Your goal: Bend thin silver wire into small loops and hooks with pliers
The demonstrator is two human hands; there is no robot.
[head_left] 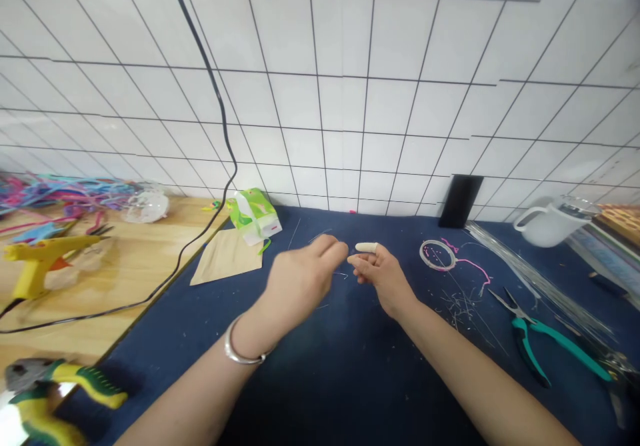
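Note:
My left hand (303,273), with a silver bangle (239,347) at the wrist, is raised over the dark blue mat (320,366), fingers closed in a pinch. Close to its fingertips is my right hand (385,274), the thumb near the index finger and the other fingers curled in. A pale finger cot (367,247) covers that index finger. Whatever is pinched in either hand is too small to make out. Beneath them lies a short thin wire (341,275). A small round dish (437,256) with pink beads stands right of my right hand.
Teal-handled pliers (525,326), wire scraps (461,307) and a wire bundle (540,276) lie right, near a white pitcher (550,225). A black upright object (460,201) leans on the wall. Left are a tissue pack (255,213), yellow glue gun (37,259) and yellow-green cutters (55,393).

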